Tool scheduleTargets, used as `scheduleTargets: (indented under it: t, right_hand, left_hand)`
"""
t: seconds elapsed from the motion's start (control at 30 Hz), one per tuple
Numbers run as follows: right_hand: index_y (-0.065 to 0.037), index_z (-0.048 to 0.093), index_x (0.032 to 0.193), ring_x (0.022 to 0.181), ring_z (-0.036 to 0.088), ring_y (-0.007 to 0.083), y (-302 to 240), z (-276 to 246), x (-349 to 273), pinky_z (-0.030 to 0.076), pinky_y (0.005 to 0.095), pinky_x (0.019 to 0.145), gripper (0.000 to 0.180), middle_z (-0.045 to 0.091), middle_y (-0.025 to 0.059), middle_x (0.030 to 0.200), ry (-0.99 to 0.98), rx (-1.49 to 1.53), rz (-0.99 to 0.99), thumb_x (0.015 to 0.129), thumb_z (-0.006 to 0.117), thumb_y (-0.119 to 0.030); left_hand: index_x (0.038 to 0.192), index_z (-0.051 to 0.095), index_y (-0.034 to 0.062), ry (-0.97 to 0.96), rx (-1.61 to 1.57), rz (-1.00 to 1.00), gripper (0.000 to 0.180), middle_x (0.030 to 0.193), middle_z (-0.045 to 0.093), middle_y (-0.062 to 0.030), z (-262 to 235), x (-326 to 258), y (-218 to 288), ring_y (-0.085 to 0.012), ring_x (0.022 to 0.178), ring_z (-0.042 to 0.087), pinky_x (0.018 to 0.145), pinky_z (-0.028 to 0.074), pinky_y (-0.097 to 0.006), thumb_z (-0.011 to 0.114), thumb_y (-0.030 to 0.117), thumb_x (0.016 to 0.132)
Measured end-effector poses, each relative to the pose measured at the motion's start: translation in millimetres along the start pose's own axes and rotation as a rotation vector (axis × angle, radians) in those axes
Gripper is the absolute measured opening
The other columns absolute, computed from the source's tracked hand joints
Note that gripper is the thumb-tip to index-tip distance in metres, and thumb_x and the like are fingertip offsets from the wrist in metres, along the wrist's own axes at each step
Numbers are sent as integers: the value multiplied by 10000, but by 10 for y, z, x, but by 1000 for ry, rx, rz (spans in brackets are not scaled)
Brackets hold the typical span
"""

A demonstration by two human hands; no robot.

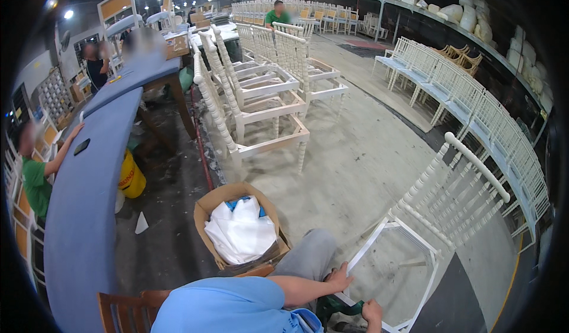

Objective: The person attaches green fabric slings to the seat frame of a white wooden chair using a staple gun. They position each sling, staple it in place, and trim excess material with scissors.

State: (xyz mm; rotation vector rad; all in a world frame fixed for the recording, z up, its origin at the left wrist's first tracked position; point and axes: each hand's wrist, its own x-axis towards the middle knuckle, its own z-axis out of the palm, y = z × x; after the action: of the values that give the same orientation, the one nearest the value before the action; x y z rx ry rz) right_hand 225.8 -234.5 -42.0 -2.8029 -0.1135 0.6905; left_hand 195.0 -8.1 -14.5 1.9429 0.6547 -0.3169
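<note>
A white chair with beaded spindles and an open, seatless frame stands at the lower right in front of me. My left hand grips the near left corner of its seat frame. Close to the lower edge, my right hand is closed at the near rail, on the end of a dark green strip that looks like cloth. The strip lies across that rail, and its other end drops out of sight beside my leg. My fingertips are partly hidden by the frame.
A cardboard box of white sheets stands left of my knee. Seatless white chairs are stacked ahead. A long blue-covered bench runs along the left, with a person's hand on it. Chair rows line the right.
</note>
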Motion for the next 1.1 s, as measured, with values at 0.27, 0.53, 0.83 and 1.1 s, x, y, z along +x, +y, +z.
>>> scheduleTargets:
  t: [0.27,0.53,0.83,1.1]
  right_hand:
    - [1,652,1089,1065,658,494,-328,40,-20,504,539,934,347,705,299,1079,15,4,9,924,522,-275]
    - [22,695,1143,1063,656,509,64,359,111,512,549,934,474,701,313,1097,-67,-131,-168,1010,506,-392]
    - [41,666,1205,1152,615,538,215,490,228,487,570,975,537,654,373,1179,47,-90,-200,955,520,-412]
    - [45,656,1130,1055,629,531,101,377,64,496,556,927,453,673,335,1097,143,-54,-393,941,593,-361]
  left_hand:
    - [1518,336,180,48,-42,25,662,1289,557,-384,-177,178,-60,-552,1148,601,1005,478,-611,603,368,943]
    - [1648,207,170,85,157,52,839,1458,425,-389,-442,-213,211,-488,1301,533,1051,460,-573,634,274,934]
    - [1614,289,79,236,413,1057,688,1554,377,-301,-1327,-642,-358,-467,1470,340,1192,325,-549,552,267,1007]
    - [1528,455,89,111,247,63,588,1414,571,-248,-2191,-1984,-1775,-420,1286,572,1089,445,-491,360,473,1093]
